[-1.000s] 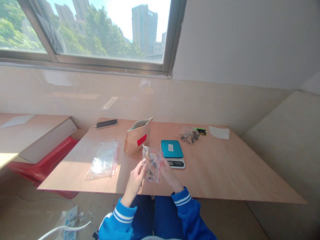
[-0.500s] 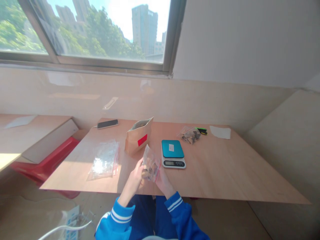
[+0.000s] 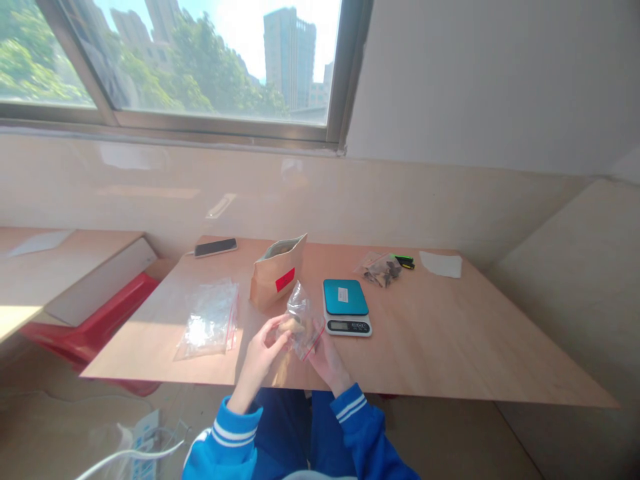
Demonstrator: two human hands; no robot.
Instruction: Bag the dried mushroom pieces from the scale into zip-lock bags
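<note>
Clear plastic zip bag of brown pieces (image 3: 300, 322): I'm pinching it with left hand (image 3: 261, 352) and right hand (image 3: 324, 357), fingers closed on it; keeping it level, teal scale (image 3: 346, 306) at 1 o'clock.

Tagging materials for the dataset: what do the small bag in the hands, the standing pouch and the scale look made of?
Zip bag, held by left hand and right hand: thin clear plastic film, glossy and crinkled, red seal strip. Standing pouch: matte brown kraft paper by its look, red label; lining unclear. Kitchen scale: smooth teal top, white body, probably plastic; the top's material is uncertain.
</note>
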